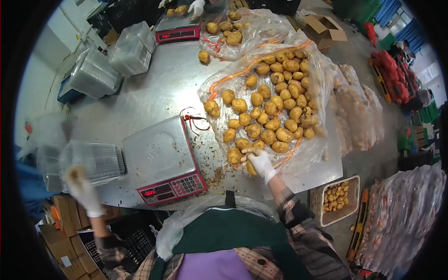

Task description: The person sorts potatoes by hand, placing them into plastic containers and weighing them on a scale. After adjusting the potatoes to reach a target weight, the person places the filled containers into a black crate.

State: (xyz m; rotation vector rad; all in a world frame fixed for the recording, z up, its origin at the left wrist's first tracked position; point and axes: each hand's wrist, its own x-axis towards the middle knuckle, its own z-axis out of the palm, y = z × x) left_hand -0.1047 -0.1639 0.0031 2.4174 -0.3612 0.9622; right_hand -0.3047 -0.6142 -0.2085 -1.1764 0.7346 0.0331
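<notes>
My right hand point(260, 163), in a white glove with bare-looking fingertips, closes on a potato point(251, 168) at the near edge of a spread of potatoes point(268, 136). These lie on an opened clear plastic bag point(219, 133) with an orange-red edge. My left hand point(83, 189), also gloved, is smeared by motion beside a stack of clear plastic trays point(95, 156); its fingers cannot be made out. Between my hands sits a digital scale point(161, 149) with a bare, dirt-specked plate and a red-framed keypad.
More tray stacks point(95, 72) stand at the back left of the metal table point(163, 88). Across it, a co-worker's gloved hand point(197, 8) is by a second scale point(177, 33) with potatoes. A basket of potatoes point(335, 198) and wrapped sacks point(399, 219) are on the floor at right.
</notes>
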